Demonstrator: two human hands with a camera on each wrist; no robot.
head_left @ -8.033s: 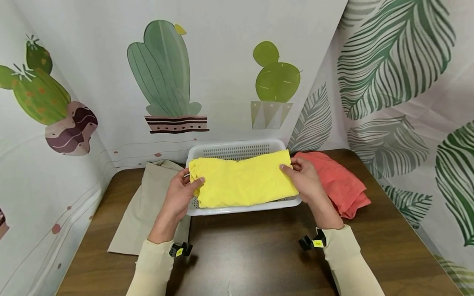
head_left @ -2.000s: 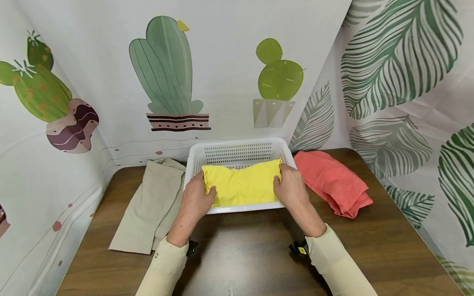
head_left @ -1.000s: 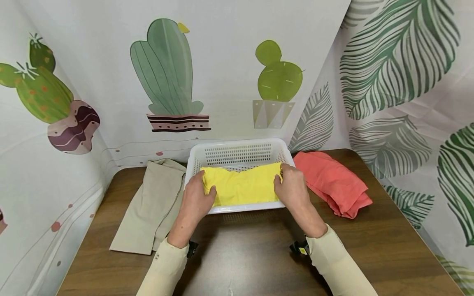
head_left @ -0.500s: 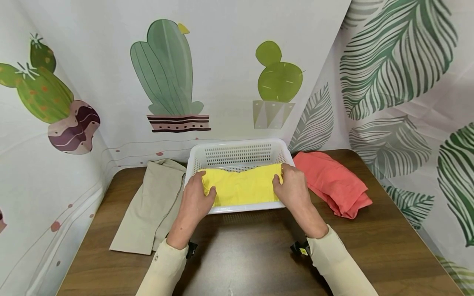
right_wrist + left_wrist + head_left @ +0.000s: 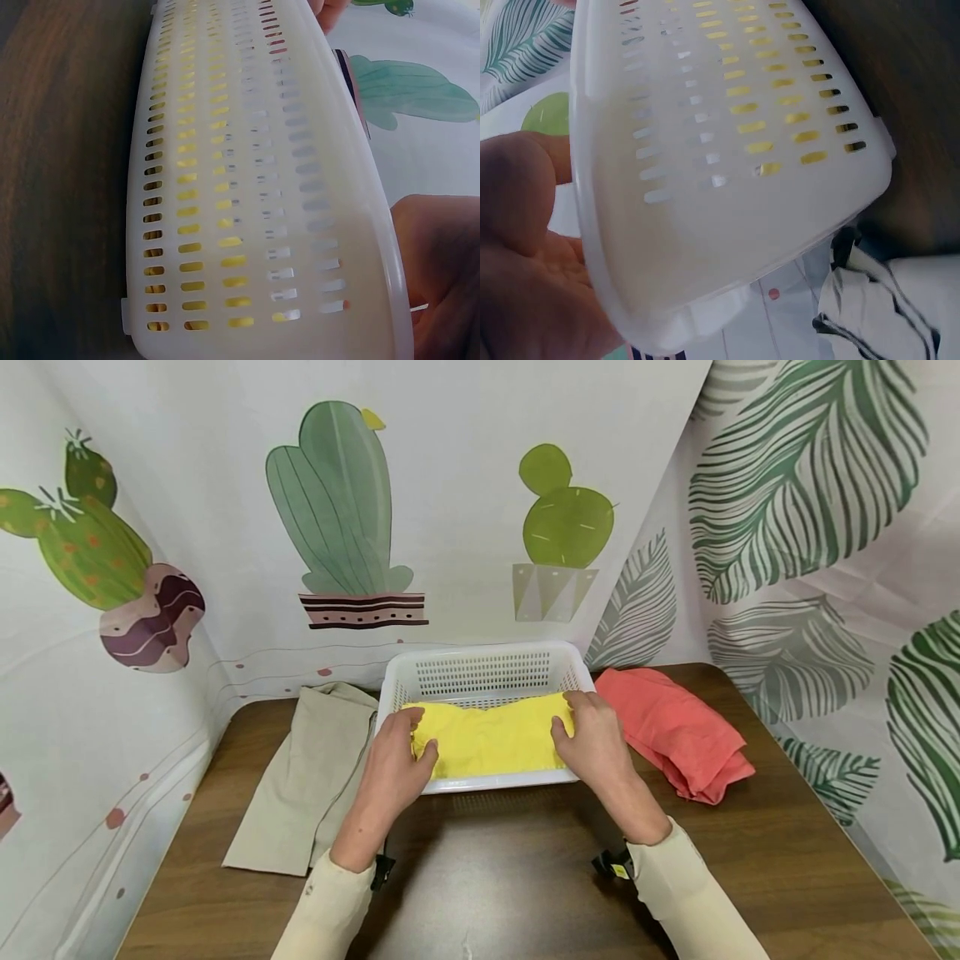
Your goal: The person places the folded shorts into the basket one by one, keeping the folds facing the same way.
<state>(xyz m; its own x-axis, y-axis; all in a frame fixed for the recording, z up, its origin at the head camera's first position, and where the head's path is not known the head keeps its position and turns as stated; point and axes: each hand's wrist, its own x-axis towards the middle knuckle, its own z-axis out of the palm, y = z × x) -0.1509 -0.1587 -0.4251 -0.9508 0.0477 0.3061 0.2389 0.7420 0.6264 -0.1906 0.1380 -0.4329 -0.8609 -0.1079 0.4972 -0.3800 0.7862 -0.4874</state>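
A folded yellow cloth (image 5: 487, 735) lies inside the white plastic basket (image 5: 480, 653), towards its front wall. Over the basket's left end is my left hand (image 5: 395, 760), its thumb and fingers spread apart beside the cloth's left edge. My right hand (image 5: 596, 739) is at the opposite end in the same way, thumb and fingers parted near the cloth's right edge. Both wrist views look at the outside of the basket wall (image 5: 705, 247), with yellow showing through its slots; the fingertips are mostly hidden behind the rim there.
A folded beige garment (image 5: 300, 802) lies on the wooden table (image 5: 495, 868) left of the basket. To the right is a folded coral-red cloth (image 5: 671, 731). Directly behind the basket hangs a printed curtain (image 5: 457, 527) with cacti and leaves.
Eight seconds ago both hands held the yellow cloth above the basket; it was then lowered inside. In the last half second, the fingers have loosened and come off its edges.
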